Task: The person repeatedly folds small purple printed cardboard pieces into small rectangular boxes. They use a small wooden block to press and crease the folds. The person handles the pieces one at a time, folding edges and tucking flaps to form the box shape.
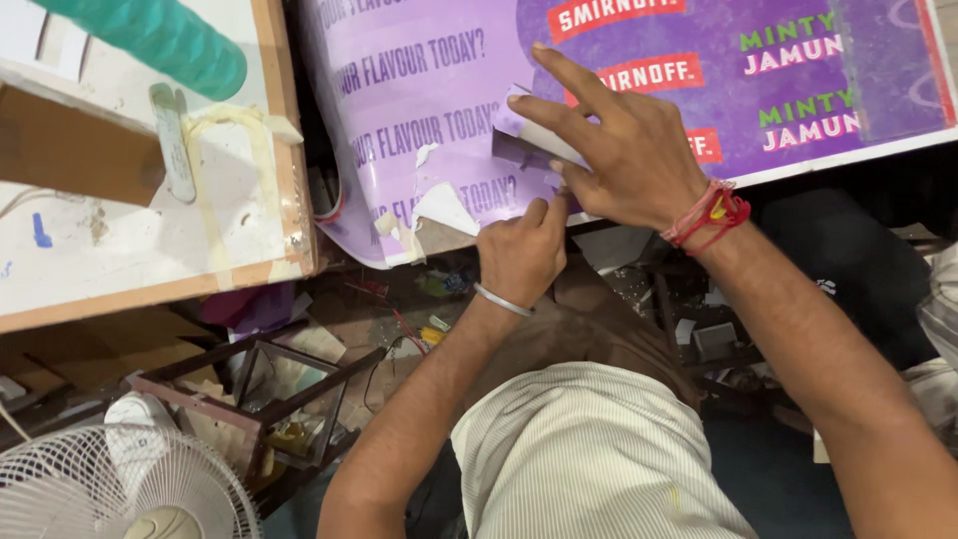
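Right hand has fingers spread flat on the purple printed sheet, while left hand is fisted, pinching its peeling edge.

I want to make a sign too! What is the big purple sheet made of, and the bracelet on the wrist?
The purple sheet looks like thin printed vinyl or sticker film with a slight sheen: it curls at the edge, and torn spots show white backing. The right hand presses it flat while the left hand pinches its edge. The bracelet looks like plain polished metal, silvery and shiny.
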